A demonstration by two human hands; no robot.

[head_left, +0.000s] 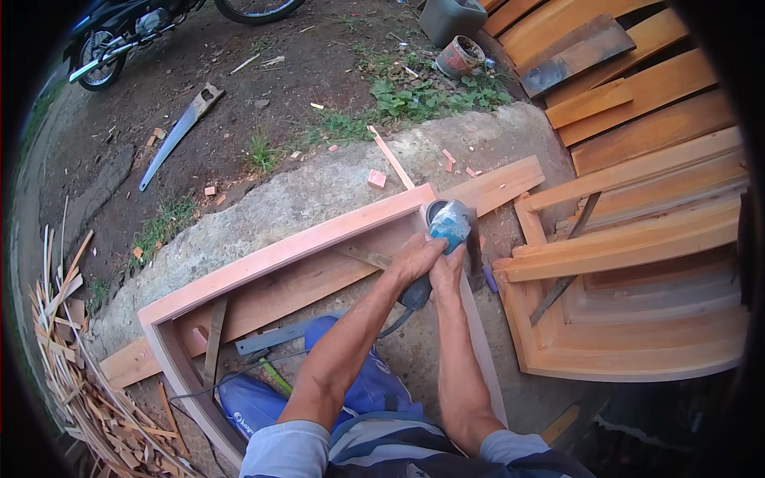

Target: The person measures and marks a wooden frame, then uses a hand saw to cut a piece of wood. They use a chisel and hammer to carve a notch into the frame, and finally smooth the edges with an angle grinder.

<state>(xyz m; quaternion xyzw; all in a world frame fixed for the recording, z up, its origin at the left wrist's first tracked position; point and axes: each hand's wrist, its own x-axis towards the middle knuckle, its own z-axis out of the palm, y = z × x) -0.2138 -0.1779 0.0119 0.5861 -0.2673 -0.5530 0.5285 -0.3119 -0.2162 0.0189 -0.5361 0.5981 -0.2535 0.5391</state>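
Note:
Both my hands are closed around a teal and dark angle grinder (452, 224), its head wrapped in something whitish. My left hand (417, 258) grips it from the left, and my right hand (448, 269) holds it close beside. The grinder's head is at the far right inner corner of a pinkish wooden frame (295, 253); whether its disc touches the wood is hidden. The frame surrounds my knees and rests partly over a long plank (247, 317). A dark cord (396, 325) trails from the tool across my legs.
More wooden frames (629, 259) stand close on the right, with stacked boards (637, 95) behind. Wood strips and offcuts (76, 374) pile up at left. A handsaw (179, 135) lies on the dirt, near a motorcycle (143, 28). A grey metal bar (279, 338) lies inside the frame.

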